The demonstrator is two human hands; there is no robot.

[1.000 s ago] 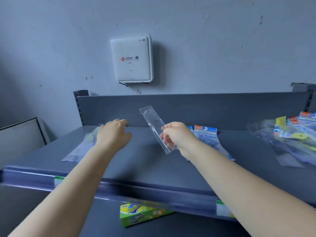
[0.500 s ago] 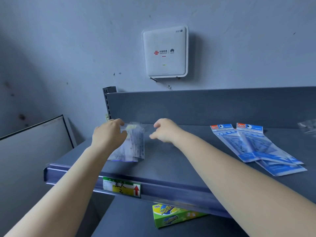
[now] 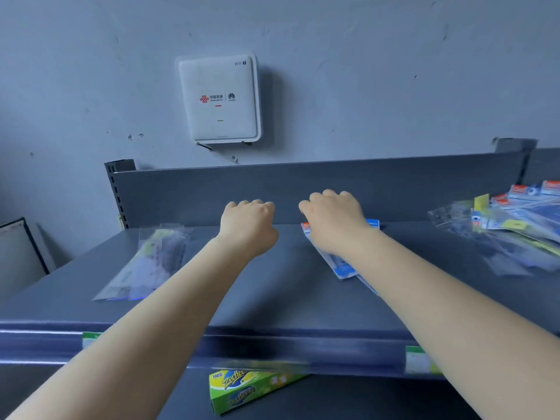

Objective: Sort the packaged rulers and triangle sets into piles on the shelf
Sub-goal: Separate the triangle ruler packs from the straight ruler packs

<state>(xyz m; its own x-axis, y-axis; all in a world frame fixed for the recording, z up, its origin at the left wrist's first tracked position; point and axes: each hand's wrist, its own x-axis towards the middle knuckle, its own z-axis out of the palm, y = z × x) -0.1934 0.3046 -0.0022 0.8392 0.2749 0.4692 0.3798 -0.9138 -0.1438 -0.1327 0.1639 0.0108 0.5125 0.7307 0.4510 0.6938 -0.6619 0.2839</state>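
- I see grey shelf [image 3: 272, 298] filling lower frame, back panel across mid.
- Unsorted heap of pkgs [image 3: 509, 225] far right, blue/red headers + clear bags.
- Clear ruler pile [image 3: 148, 262] left-center on shelf.
- Blue triangle-set pkgs [image 3: 342, 265] center-right, partly under R forearm.
- L hand [image 3: 248, 225] center, fingers curled under, holds nothing, above shelf.
- R hand [image 3: 333, 219] just right of it, fingers curled, over blue pkgs; can't tell if touching.
- White wifi box [image 3: 219, 98] on wall, upper center.
- Green/yellow box [image 3: 248, 389] bottom center, lower shelf.
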